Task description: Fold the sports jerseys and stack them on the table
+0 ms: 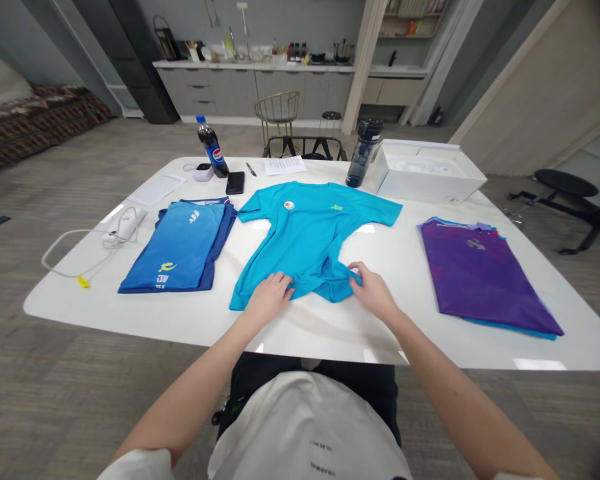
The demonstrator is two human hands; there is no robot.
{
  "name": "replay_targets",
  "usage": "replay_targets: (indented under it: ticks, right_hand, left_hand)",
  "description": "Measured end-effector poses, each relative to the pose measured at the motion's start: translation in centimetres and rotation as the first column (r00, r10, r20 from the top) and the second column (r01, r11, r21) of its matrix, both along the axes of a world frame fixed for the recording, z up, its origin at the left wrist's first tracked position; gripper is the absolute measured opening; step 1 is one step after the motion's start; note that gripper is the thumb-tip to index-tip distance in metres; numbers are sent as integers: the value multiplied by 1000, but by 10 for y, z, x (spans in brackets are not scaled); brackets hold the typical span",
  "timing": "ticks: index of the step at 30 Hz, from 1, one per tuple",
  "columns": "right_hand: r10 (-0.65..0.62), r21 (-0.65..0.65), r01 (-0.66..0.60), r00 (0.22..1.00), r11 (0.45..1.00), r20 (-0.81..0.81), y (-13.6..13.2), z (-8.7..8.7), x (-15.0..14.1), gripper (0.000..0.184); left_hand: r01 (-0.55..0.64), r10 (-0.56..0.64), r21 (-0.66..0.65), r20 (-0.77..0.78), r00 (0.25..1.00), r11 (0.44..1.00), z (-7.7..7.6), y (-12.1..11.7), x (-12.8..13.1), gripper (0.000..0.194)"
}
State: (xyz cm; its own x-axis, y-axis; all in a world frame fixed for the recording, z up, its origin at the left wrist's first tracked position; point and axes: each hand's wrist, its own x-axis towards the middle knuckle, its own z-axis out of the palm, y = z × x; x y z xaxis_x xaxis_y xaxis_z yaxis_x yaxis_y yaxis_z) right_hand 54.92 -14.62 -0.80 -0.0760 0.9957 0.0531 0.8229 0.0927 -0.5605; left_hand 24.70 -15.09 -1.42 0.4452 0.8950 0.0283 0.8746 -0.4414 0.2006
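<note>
A turquoise T-shirt lies spread on the white table in front of me, its collar away from me and its hem near me. Its lower right part is bunched and creased. My left hand rests on the cloth near the hem, fingers stretched over it. At the hem's right corner, my right hand pinches the fabric between thumb and fingers. Left of it lies a stack of folded blue shirts. To the right is a folded purple shirt, with turquoise cloth showing underneath.
Along the table's far side stand a cola bottle, a phone, a pen, a paper sheet, a dark water bottle and a white box. A power strip with a cable lies at left.
</note>
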Motion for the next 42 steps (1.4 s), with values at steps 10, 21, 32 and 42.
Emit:
replay_targets:
  ticks: [10,21,32,42]
  right_hand:
    - [-186,-154,221,960,963,211,-127,-5,115,36]
    - [32,169,-81,961,982,275,-86,-21,39,26]
    - [3,189,-55,964,980,265,-31,-8,49,37]
    - [-76,69,52,907,996,413,80,-49,38,62]
  left_hand:
    - [215,-171,-227,199,965,950,12,-63,-4,28]
    - [-301,316,99,-212,925,948,5,-54,0,39]
    - [-103,105,88,-16,994,991,-1,12,-7,45]
    - [-260,260,20,-20,965,965,-34,94,-14,70]
